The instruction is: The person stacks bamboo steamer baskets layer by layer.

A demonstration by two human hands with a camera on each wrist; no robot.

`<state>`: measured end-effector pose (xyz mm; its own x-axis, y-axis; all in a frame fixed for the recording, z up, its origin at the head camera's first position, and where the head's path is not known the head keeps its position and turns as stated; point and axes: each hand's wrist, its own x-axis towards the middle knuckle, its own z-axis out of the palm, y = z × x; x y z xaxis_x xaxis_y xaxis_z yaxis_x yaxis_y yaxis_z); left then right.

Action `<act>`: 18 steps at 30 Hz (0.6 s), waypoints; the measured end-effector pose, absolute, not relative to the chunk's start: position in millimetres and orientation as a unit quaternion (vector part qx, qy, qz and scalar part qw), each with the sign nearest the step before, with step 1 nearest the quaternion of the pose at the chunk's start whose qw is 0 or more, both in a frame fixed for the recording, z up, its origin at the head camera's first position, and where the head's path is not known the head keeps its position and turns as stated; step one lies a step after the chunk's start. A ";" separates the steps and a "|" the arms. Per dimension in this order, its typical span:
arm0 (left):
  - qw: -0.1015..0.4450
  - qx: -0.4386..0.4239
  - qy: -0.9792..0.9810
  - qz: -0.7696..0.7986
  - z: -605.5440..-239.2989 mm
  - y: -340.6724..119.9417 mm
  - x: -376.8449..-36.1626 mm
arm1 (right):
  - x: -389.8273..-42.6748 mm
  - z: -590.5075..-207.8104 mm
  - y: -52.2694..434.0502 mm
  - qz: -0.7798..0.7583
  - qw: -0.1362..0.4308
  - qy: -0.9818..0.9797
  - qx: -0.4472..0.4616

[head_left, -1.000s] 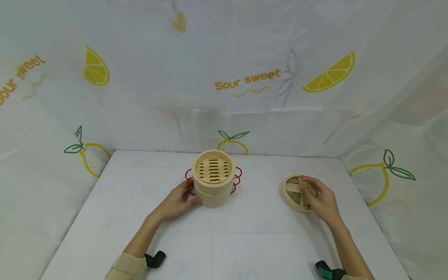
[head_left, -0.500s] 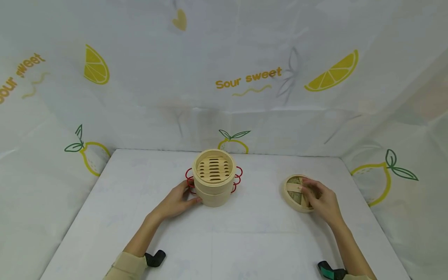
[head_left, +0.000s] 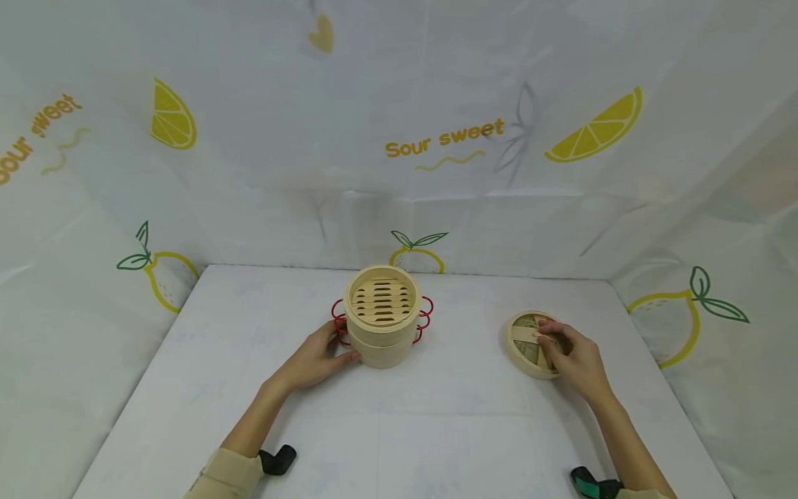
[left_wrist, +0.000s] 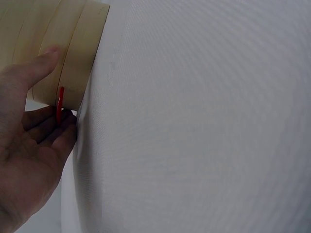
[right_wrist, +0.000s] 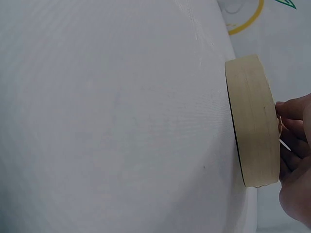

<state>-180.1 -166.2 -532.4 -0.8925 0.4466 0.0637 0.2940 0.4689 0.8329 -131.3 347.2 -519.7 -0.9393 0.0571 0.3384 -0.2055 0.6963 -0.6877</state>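
Observation:
A two-tier bamboo steamer point(head_left: 382, 339) with an open slatted top stands on a red wire trivet point(head_left: 426, 313) at the middle of the white table point(head_left: 399, 430). My left hand point(head_left: 337, 346) holds its lower tier from the left. In the left wrist view the thumb point(left_wrist: 44, 60) presses the steamer wall point(left_wrist: 73, 43) and the fingers curl by the red wire point(left_wrist: 60, 104). The round woven steamer lid point(head_left: 522, 341) lies flat at the right. My right hand point(head_left: 548, 339) rests on it with fingertips pinching its handle strip. The lid's rim point(right_wrist: 250, 121) shows edge-on beside the right hand's fingers point(right_wrist: 291, 141).
Walls draped in lemon-print cloth point(head_left: 399, 138) close off the table at the back and both sides. Black and green wrist straps point(head_left: 277, 459) sit at my forearms near the front edge.
My right hand's fingers have curled in from lying over the lid to pinching its handle strip. The left hand and the steamer have stayed put.

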 end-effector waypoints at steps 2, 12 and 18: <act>0.082 0.216 0.853 0.468 -532.2 -166.1 -180.2 | -131.6 -520.2 347.3 0.387 0.170 -0.905 0.043; 0.080 0.211 0.859 0.460 -532.9 -166.0 -180.9 | -132.2 -524.0 346.8 0.391 0.180 -0.902 0.048; 0.079 0.208 0.862 0.456 -535.0 -166.1 -180.9 | -132.4 -524.9 344.1 0.389 0.186 -0.901 0.044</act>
<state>-180.9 -166.1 -535.0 -0.9010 0.4305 0.0532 0.2865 0.4985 0.8182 -132.4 344.1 -524.9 -0.9268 0.0660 0.3696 -0.2239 0.6932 -0.6851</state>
